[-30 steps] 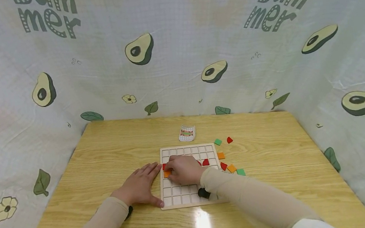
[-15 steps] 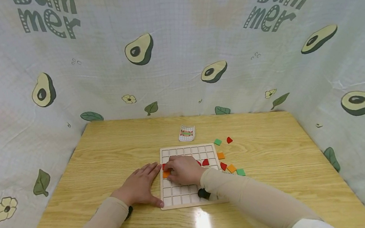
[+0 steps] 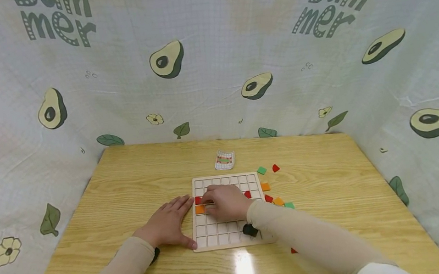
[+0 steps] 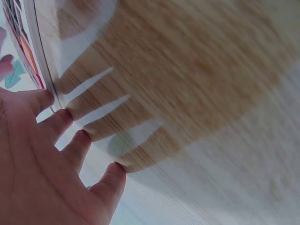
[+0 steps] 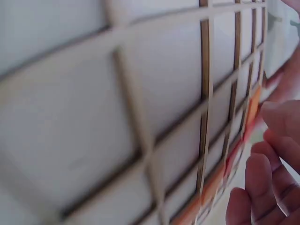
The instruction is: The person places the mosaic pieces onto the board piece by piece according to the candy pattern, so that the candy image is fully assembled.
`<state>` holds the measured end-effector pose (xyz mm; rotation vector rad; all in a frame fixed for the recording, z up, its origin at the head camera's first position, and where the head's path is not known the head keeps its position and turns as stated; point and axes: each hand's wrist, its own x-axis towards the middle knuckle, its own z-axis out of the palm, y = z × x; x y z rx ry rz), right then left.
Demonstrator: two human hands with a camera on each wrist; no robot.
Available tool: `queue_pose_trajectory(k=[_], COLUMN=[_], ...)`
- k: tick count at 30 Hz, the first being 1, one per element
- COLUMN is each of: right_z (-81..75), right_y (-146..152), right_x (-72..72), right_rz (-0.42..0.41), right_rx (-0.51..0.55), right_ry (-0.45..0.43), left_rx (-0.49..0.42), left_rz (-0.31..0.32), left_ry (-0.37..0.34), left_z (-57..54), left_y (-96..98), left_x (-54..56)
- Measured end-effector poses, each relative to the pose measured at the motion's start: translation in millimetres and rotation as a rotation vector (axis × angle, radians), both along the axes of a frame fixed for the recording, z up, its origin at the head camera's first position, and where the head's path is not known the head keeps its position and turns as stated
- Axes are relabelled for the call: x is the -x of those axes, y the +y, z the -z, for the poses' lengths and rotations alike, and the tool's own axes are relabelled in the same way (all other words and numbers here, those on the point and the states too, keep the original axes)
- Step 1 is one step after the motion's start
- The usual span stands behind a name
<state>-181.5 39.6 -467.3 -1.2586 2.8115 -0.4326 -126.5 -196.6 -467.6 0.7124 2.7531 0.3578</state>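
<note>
A wooden grid board [image 3: 213, 240] lies on the table before me. My left hand [image 3: 166, 222] is spread along its left side, fingertips and thumb touching the rim. Over the board's middle hovers my right hand [image 3: 226, 203], its fingers loosely bent, with nothing visible between thumb and fingers in the right wrist view. Just left of those fingers an orange square tile [image 3: 200, 209] sits in a left-column cell. A red tile [image 3: 198, 200] fills the cell above it. Another red tile [image 3: 248, 195] shows right of the hand, which hides the cells between.
Beside the board's right edge lie several loose tiles, among them a green square [image 3: 262, 170], a red quarter-round [image 3: 275, 168] and an orange square [image 3: 265, 187]. A red piece [image 3: 294, 250] peeks out by the right sleeve. A pattern card [image 3: 224, 160] lies behind the board.
My right hand has shifted slightly right, off the orange tile, which now shows fully in its cell. The left hand stays put. A red piece by the right sleeve has come into sight.
</note>
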Motion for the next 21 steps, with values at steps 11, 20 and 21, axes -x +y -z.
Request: queue_pose_trajectory(k=[11,20,21], right_z=[-23.9,-17.4,-16.3], right_y=[120.7,215.4,220.5], right_x=[4.5,-17.7,-20.2], right_rz=[0.144,0.230,0.231], right_rx=[0.027,0.006,0.006], right_ry=[-0.078,-0.130,-0.138], left_rx=[0.028,0.022,0.024], left_rz=[-0.019,-0.014,-0.017], left_ry=[-0.019,-0.026,-0.027], left_z=[-4.1,-6.8,-8.1], left_y=[4.0,6.5,7.2], left_x=[0.6,-0.9,-1.0])
